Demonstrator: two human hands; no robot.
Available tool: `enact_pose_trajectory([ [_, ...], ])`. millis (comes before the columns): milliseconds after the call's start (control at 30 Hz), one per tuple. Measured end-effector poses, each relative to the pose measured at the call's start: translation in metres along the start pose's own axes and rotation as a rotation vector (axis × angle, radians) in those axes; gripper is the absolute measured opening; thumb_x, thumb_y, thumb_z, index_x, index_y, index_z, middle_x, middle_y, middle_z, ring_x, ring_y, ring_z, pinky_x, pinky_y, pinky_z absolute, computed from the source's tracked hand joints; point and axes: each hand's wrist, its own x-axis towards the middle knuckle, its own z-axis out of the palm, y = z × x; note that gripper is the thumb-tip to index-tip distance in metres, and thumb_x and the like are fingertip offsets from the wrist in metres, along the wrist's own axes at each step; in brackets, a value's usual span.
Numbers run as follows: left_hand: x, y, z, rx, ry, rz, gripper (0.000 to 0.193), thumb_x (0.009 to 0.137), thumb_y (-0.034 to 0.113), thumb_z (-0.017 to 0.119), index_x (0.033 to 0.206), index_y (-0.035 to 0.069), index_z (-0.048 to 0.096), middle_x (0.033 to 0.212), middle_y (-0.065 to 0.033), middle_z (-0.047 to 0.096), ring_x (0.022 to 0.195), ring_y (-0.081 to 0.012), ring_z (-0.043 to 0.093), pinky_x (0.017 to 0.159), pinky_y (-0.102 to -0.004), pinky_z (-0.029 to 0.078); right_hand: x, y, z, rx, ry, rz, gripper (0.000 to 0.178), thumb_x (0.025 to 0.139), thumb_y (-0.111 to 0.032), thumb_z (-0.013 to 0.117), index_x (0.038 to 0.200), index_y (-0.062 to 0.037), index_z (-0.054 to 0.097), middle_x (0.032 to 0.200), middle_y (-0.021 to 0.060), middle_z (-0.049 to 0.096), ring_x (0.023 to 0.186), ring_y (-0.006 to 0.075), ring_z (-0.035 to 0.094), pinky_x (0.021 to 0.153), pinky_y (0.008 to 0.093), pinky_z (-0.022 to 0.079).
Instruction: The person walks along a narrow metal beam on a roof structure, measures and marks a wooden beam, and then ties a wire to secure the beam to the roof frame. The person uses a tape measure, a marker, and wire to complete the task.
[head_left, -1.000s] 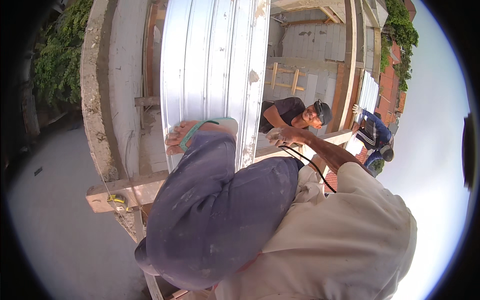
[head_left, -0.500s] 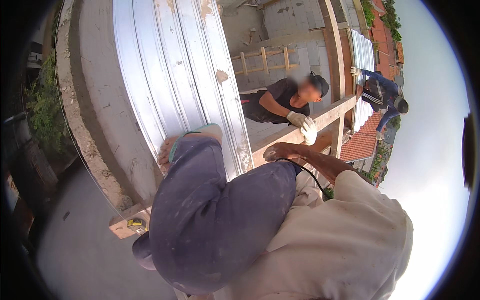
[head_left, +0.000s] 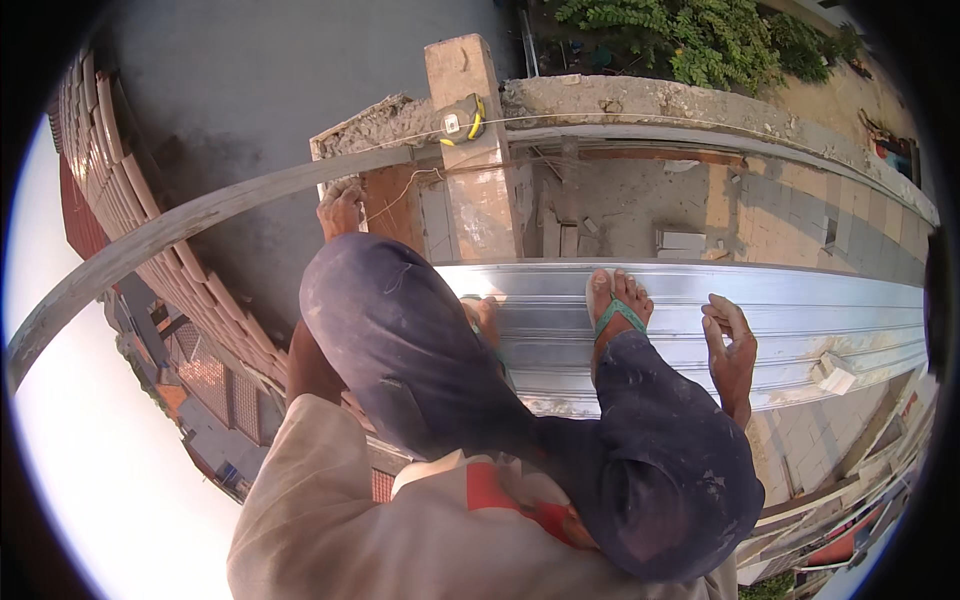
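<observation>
My left hand (head_left: 341, 208) is beside the rough end of the concrete wall, its fingers curled down at the edge of a brown board (head_left: 392, 205). A thin loose string (head_left: 405, 186) runs from near these fingers; what they grip is hidden. My right hand (head_left: 731, 350) hangs above the ribbed silver metal sheet (head_left: 780, 315), thumb and fingers apart, holding nothing. My feet in green flip-flops (head_left: 618, 315) are on this sheet. Past my knees, a yellow and black tape measure (head_left: 463, 120) lies on a wooden beam (head_left: 482, 205).
A taut line runs along the rough concrete wall top (head_left: 660, 100). A long grey pole (head_left: 215, 205) slants across the left. Below the sheet's far edge is a drop to a floor (head_left: 630, 205). A pale block-like piece (head_left: 835, 373) sits on the sheet at the right.
My view has swung toward the wall end and tape measure. The co-workers are out of view. A hand of mine rested by a wooden beam earlier; now both hands show, apart.
</observation>
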Motion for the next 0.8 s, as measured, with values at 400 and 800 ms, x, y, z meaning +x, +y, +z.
enact_pose_trajectory([
  [400,-0.04,0.001,-0.03,-0.461,-0.094,-0.013,0.014,0.092,0.0,0.062,0.101,0.002,0.073,0.082,-0.0008,0.068,0.064,-0.0063,0.056,0.055,-0.0203,0.043,0.22,-0.324,0.237,-0.688,-0.762,-0.977,0.036,0.101,-0.021,0.063,0.13,-0.0011,0.066,0.122,0.0263,0.07,0.111,0.0359,0.07,0.095,0.0442,0.054],
  [800,-0.027,0.014,-0.057,-0.432,-0.122,0.02,0.016,0.091,0.001,0.06,0.102,0.001,0.071,0.08,-0.0035,0.067,0.062,-0.0072,0.054,0.052,-0.0231,0.04,0.242,-0.351,0.415,-0.501,-0.734,-0.881,0.029,0.097,-0.026,0.068,0.115,-0.004,0.076,0.102,0.0177,0.075,0.096,0.0327,0.07,0.089,0.0417,0.053],
])
